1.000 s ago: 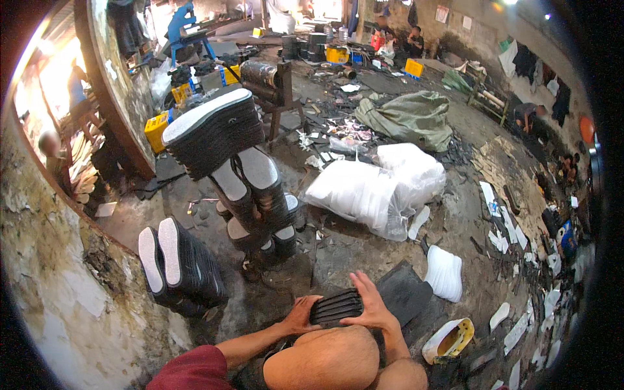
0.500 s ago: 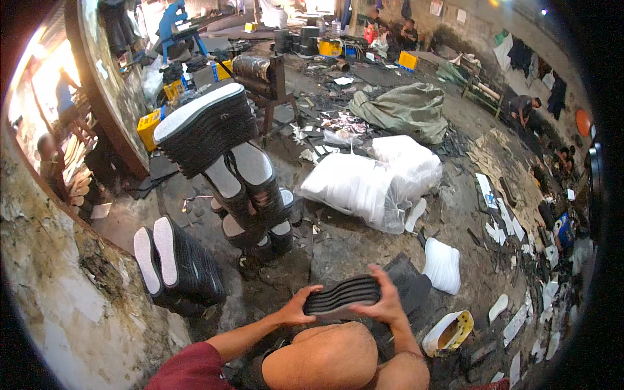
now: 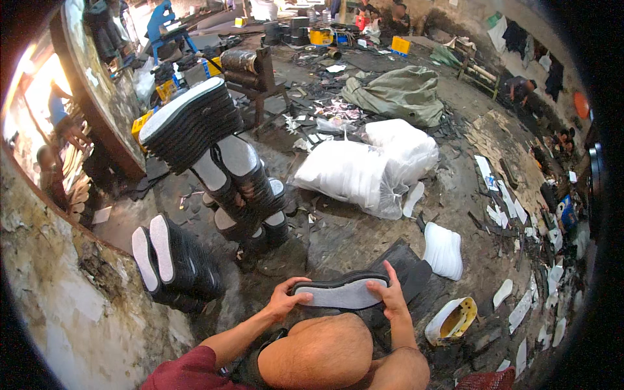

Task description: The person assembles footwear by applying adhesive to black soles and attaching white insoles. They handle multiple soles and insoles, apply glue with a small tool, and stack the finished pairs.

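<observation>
A short stack of black shoe soles point(image 3: 340, 294) lies across both hands above my knees, its pale grey top face turned up toward me. My left hand point(image 3: 287, 301) is closed on the left end, thumb on the grey face. At the other end my right hand point(image 3: 391, 294) grips the soles, thumb on top and a finger pointing upward. How many soles are in the stack is hidden. Beyond them a dark flat sheet point(image 3: 409, 266) lies on the floor, near a pile of white insoles point(image 3: 443, 251).
Tall stacks of black soles point(image 3: 179, 260) stand at left, with more soles point(image 3: 195, 123) piled behind. A cut-open white container point(image 3: 453, 320) with yellow inside sits at right. White plastic bags point(image 3: 364, 172) and a green sack point(image 3: 396, 97) lie ahead. Scraps litter the floor; people are farther off.
The soles have been tilted: their layered black edges faced me before, and now the grey top face shows. Both hands have turned with them and still hold the ends.
</observation>
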Tool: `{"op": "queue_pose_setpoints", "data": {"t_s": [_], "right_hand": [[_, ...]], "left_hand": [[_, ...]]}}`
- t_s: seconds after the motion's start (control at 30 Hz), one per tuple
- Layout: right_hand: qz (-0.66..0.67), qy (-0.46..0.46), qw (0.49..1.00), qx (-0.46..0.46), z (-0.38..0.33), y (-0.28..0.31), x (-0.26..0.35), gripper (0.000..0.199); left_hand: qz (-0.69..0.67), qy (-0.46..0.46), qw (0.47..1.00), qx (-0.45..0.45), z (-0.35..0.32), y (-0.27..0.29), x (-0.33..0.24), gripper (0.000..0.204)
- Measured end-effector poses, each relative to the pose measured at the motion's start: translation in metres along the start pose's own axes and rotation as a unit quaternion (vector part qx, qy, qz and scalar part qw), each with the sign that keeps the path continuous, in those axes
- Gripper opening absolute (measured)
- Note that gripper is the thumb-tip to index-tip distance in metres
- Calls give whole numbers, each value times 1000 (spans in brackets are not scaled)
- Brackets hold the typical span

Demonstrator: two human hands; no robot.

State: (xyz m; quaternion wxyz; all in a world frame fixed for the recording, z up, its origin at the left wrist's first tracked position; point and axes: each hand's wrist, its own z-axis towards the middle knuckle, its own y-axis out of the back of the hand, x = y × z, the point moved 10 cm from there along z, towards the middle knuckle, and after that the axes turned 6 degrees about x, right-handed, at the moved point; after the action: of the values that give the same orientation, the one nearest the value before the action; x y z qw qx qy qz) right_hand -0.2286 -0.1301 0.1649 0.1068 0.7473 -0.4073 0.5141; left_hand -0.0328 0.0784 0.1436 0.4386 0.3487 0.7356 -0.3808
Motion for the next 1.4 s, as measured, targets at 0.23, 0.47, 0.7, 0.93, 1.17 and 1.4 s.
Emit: {"op": "queue_pose_setpoints", "data": {"t_s": [0.23, 0.47, 0.7, 0.93, 1.17, 1.4], "right_hand": [[84, 273, 958, -11, -42, -4, 70, 85], [66, 169, 983, 10, -46, -16, 31, 65], [95, 187, 977, -27, -52, -4, 33, 57], [91, 181, 979, -36, -54, 0, 32, 55], [76, 182, 979, -45, -56, 3, 33, 55], [94, 196, 973, -77, -63, 18, 33, 51]], "left_hand": [[-87, -91, 984, -129, -48, 90, -112, 53], [-138, -255, 932, -219, -66, 187, -264, 55], [-237, -206, 916, -249, -32, 240, -276, 60], [-261, -191, 913, -248, -20, 258, -285, 57], [-239, -172, 920, -258, -18, 254, -286, 54], [-167, -151, 948, -225, -14, 242, -298, 72]]}}
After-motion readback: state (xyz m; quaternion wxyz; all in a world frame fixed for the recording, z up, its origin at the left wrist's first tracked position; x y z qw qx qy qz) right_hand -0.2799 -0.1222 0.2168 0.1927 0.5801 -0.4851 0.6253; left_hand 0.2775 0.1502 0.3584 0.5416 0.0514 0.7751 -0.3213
